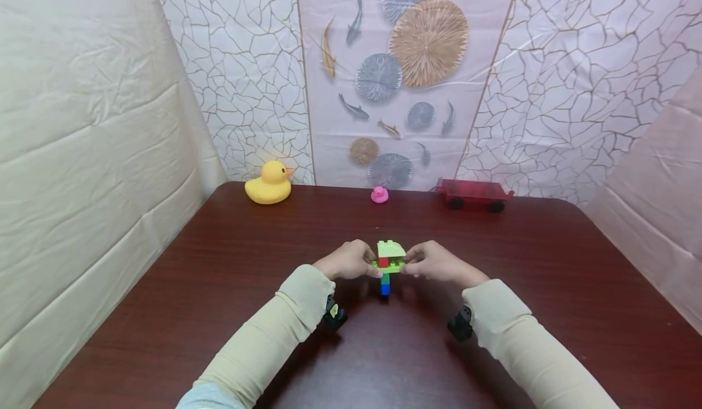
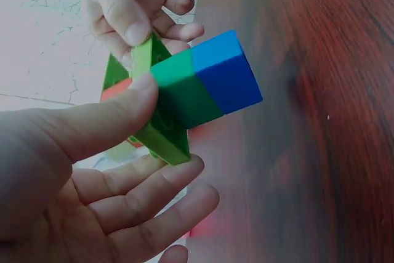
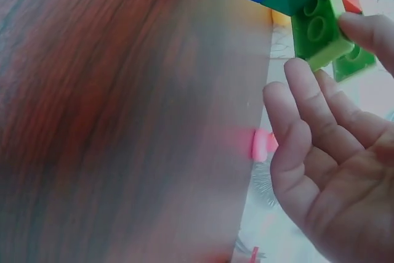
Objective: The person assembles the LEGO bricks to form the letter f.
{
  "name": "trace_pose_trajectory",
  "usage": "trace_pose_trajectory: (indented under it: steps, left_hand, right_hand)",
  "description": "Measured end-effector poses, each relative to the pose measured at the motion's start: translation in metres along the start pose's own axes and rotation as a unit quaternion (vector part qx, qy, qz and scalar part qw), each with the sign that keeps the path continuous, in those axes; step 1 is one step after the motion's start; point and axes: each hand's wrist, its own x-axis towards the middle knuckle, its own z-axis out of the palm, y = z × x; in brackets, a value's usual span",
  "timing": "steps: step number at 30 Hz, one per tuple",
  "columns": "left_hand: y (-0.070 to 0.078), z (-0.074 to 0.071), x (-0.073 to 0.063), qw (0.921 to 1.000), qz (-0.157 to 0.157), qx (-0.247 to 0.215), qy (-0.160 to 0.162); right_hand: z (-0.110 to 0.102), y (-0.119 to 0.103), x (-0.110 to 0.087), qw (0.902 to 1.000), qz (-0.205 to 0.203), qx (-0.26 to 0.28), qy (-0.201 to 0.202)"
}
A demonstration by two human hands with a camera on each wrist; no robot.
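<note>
A small build of toy bricks (image 1: 390,249) is held up over the middle of the table between both hands. Its top is a light green rounded brick, with a red brick (image 1: 383,262) under it and a long light green brick (image 2: 175,148) below that. From the underside stick out a dark green brick (image 2: 186,89) and a blue brick (image 2: 226,71). My left hand (image 1: 351,260) pinches one end of the long brick between thumb and fingers. At the opposite end, my right hand (image 1: 436,263) pinches it the same way, lower fingers spread beneath.
Along the back edge of the dark wooden table (image 1: 230,263) stand a yellow duck (image 1: 269,184), a small pink duck (image 1: 379,195) and a red toy wagon (image 1: 474,194). Patterned cloth (image 1: 247,80) hangs behind, and pale cloth at both sides.
</note>
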Motion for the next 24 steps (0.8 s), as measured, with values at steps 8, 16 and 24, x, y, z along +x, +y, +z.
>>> trace_pose_trajectory:
  steps: [8, 16, 24]
  left_hand:
    - [-0.002, 0.006, 0.009, 0.9999, 0.017, 0.001, 0.003]
    - [-0.002, 0.015, 0.013, 0.9986, 0.006, 0.014, 0.05]
    - [0.001, 0.027, 0.012, 0.9959, -0.035, 0.053, 0.066]
  right_hand:
    - [0.003, -0.001, -0.001, 0.9975, 0.048, 0.031, 0.043]
    - [0.007, 0.004, 0.0, 0.9965, 0.062, 0.022, 0.052]
    - [0.017, 0.01, 0.002, 0.9959, 0.075, 0.025, 0.045]
